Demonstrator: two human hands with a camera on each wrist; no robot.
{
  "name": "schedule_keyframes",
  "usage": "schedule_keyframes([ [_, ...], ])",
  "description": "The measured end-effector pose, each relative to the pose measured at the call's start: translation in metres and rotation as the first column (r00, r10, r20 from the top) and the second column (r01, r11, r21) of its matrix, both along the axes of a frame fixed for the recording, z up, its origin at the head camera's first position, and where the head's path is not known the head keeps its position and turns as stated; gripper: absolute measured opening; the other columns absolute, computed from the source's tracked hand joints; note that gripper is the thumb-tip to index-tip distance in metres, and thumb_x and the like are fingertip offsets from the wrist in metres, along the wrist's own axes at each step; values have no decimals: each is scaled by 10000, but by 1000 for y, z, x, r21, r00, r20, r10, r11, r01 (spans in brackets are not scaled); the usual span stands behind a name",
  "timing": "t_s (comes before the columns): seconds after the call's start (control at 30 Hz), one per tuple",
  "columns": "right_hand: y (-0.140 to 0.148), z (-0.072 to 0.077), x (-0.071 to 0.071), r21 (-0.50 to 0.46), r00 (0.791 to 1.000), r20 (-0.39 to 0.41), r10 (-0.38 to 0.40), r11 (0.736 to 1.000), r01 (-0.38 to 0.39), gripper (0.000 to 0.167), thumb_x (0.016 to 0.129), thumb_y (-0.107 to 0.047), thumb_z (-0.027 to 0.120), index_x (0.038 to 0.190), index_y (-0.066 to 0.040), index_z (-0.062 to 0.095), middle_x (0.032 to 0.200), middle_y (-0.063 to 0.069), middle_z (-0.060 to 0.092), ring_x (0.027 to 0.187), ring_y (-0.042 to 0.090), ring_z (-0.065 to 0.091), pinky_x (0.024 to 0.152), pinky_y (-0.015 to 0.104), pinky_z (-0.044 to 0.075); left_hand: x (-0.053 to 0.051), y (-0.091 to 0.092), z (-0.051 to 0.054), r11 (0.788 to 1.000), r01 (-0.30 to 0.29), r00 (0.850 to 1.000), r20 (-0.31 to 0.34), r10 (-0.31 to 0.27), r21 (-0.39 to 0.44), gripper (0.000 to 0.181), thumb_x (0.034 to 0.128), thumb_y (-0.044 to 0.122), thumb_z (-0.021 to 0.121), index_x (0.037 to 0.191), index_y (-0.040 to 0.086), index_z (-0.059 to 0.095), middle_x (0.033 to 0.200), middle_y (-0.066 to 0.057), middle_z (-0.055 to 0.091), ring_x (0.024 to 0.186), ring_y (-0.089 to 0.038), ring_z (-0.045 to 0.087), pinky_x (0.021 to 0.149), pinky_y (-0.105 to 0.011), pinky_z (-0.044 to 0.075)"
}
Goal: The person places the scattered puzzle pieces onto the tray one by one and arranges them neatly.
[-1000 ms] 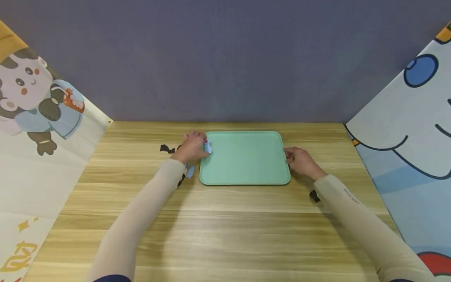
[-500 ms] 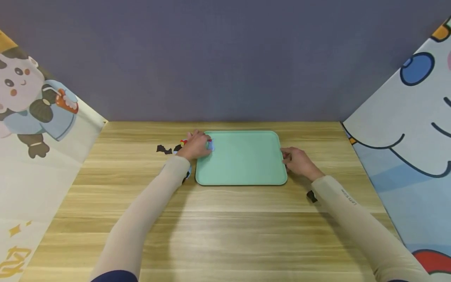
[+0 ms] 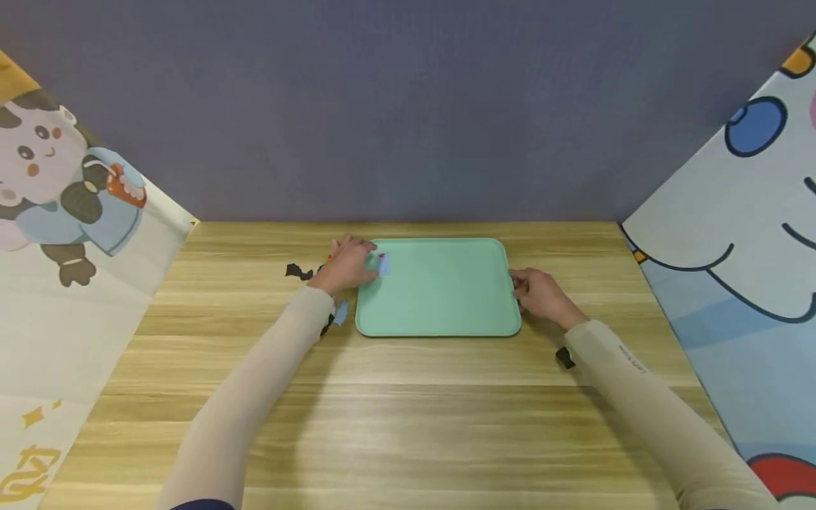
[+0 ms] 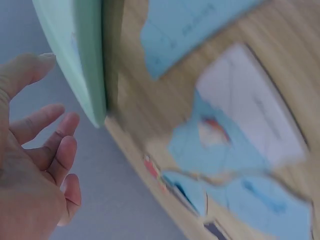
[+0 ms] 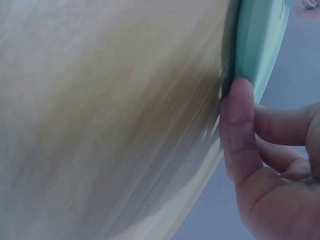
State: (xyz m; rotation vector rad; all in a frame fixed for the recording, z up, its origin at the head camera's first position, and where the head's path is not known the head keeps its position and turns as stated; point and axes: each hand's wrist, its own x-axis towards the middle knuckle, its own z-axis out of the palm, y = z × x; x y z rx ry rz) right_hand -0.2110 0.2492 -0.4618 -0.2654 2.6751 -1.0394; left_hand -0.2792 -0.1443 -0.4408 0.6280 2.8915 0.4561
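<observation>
Toward the back of the table (image 3: 408, 425), a green tray (image 3: 446, 290) lies flat with a person's hands at either end of it. On its bare surface, just inside the left rim near the back corner, sits a small light-blue piece (image 3: 384, 265) with a bit of red on it, pretty sure that's part of a jigsaw. The left hand (image 3: 347, 266) is right over that end; its grip looks loose, clear gap between thumb and fingers, and I can't see it holding anything. Whether the thumb brushes the piece, can't tell. The right hand (image 3: 538, 292) has its grip closed up on the tray's right edge, fingertips on the rim. More flat pieces lie on the table left of the tray, like a jagged dark piece (image 3: 299, 272) and a blue-and-white piece (image 4: 250, 100), plus a dark scrap (image 3: 564, 358) by the right sleeve (image 3: 637, 379).

My read: the step in hand is getting that first piece settled on the tray while the right hand keeps it steady. Next move probably calls for lifting the left fingers off without dragging the piece, then going for another one.
</observation>
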Motion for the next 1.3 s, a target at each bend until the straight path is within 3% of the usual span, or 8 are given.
schedule_keyframes([
  [0.23, 3, -2, 2, 4, 1000, 3, -7, 1000, 7, 509, 898, 82, 502, 1384, 121, 354, 1081, 232, 511, 766, 238, 594, 585, 313, 515, 12, -21, 5, 998, -12, 999, -34, 14, 58, 559, 841, 274, 717, 1314, 39, 532, 1330, -149, 472, 1309, -349, 272, 1034, -634, 80],
  [0.33, 4, -3, 3, 3, 1000, 8, -1, 1000, 1, 504, 913, 63, 507, 1388, 120, 347, 1082, 232, 510, 751, 225, 594, 587, 312, 512, 17, -32, 6, 998, -19, 999, -41, 22, 66, 560, 840, 271, 716, 1313, 34, 533, 1280, -146, 502, 1263, -332, 312, 1013, -623, 127],
  [0.57, 3, -3, 5, -7, 1000, 27, -6, 1000, 6, 506, 916, 64, 505, 1392, 117, 342, 1090, 243, 508, 751, 233, 593, 600, 328, 519, 30, -56, 4, 997, -53, 999, -10, 53, 53, 548, 850, 274, 702, 1320, 51, 530, 1330, -200, 463, 1308, -422, 258, 1011, -655, 86],
  [0.7, 2, -3, 4, -6, 999, 29, -13, 1000, 14, 511, 907, 74, 504, 1393, 108, 350, 1082, 234, 507, 759, 241, 589, 593, 322, 523, 40, -65, 6, 998, -55, 998, -24, 56, 30, 535, 835, 249, 718, 1300, 47, 548, 1287, -184, 505, 1229, -368, 334, 913, -562, 204],
  [0.83, 2, -3, 3, -4, 999, 29, -14, 1000, 14, 511, 906, 67, 506, 1393, 102, 356, 1083, 225, 506, 775, 240, 589, 591, 313, 524, 48, -74, 6, 998, -52, 998, -24, 52, 39, 516, 832, 247, 727, 1265, 17, 568, 1222, -175, 547, 1120, -338, 382, 805, -484, 224],
  [1.03, 2, -4, 3, -7, 1000, 18, 1, 1000, -1, 506, 914, 52, 511, 1390, 115, 350, 1076, 232, 498, 780, 239, 592, 598, 314, 522, 58, -88, 2, 998, -47, 999, -14, 48, 41, 538, 804, 250, 762, 1260, 29, 578, 1154, -145, 570, 1008, -302, 397, 752, -445, 224],
  [1.3, 2, -2, 2, -17, 1000, 13, 4, 1000, -4, 500, 923, 43, 508, 1393, 108, 351, 1096, 239, 495, 826, 254, 587, 618, 326, 528, 62, -97, -2, 1000, -11, 1000, -2, 11, 9, 647, 743, 302, 811, 1287, 56, 561, 1214, -129, 545, 1073, -306, 395, 784, -447, 270],
])
